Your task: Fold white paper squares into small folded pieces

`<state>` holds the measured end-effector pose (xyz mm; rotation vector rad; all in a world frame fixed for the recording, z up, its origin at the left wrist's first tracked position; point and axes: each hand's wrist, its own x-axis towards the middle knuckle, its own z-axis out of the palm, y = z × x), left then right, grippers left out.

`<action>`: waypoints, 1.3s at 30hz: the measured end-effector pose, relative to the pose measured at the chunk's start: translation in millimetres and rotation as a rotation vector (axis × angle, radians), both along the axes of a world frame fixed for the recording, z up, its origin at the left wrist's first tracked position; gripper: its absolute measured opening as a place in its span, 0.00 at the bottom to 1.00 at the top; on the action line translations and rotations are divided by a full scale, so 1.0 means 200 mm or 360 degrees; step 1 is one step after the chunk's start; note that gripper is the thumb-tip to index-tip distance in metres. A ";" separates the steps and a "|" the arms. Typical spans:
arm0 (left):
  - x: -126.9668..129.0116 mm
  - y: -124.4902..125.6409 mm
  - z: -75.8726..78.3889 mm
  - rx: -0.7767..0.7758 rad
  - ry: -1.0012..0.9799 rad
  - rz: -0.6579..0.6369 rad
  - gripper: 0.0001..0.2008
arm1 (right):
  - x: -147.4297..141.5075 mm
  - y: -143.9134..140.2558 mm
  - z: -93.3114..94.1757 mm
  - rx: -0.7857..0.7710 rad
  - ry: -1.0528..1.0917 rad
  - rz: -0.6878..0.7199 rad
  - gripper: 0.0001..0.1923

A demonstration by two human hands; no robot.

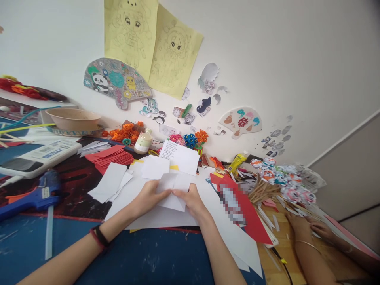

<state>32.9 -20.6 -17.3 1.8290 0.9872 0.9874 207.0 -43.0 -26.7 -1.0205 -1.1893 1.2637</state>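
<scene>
A folded piece of white paper (170,202) is held up between both hands above larger white sheets on the table. My left hand (151,198) pinches its left side, the thumb pressed on its front. From the right, my right hand (191,200) grips it the same way, and the two thumb tips nearly meet at its middle crease. The fingers behind the paper are hidden. Just beyond lies a handwritten white sheet (185,156) beside blank white pieces (156,167). Left of my hands are loose white paper slips (114,182) and a stack of red paper (111,157).
A blue glue gun (40,194) and a white electronic device (41,156) lie at left. Behind stand a glue bottle (143,141) and a bowl (73,118). Red paper (252,213) and wrapped sticks (267,180) lie right. Another person's hands (308,225) work at far right.
</scene>
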 end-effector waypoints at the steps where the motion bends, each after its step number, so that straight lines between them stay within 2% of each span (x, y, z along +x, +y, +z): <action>1: 0.00 0.00 0.00 0.0008 -0.0025 -0.0005 0.18 | 0.00 0.00 0.00 -0.0004 0.0023 -0.0004 0.20; 10: 0.00 -0.03 0.04 -0.0116 -0.0159 -0.0020 0.18 | -0.02 0.00 0.01 0.0004 0.0091 -0.0032 0.20; 16: 0.01 0.00 0.01 -0.0044 -0.0139 0.0178 0.20 | 0.00 -0.01 0.04 -0.0051 -0.0037 0.0047 0.22; 22: 0.01 0.02 -0.01 -0.0078 -0.0042 0.0182 0.22 | 0.00 -0.02 0.05 -0.0010 -0.0058 0.0051 0.23; 29: 0.01 0.02 -0.06 -0.0137 -0.0083 0.0270 0.23 | -0.02 -0.01 0.05 0.0010 -0.0012 0.0021 0.23; 34: 0.01 0.02 -0.08 -0.0152 -0.0085 0.0246 0.23 | -0.02 -0.01 0.05 0.0038 0.0011 0.0035 0.21; 39: 0.02 0.03 -0.09 -0.0142 -0.0091 0.0255 0.23 | -0.02 -0.01 0.03 0.0023 0.0018 -0.0001 0.23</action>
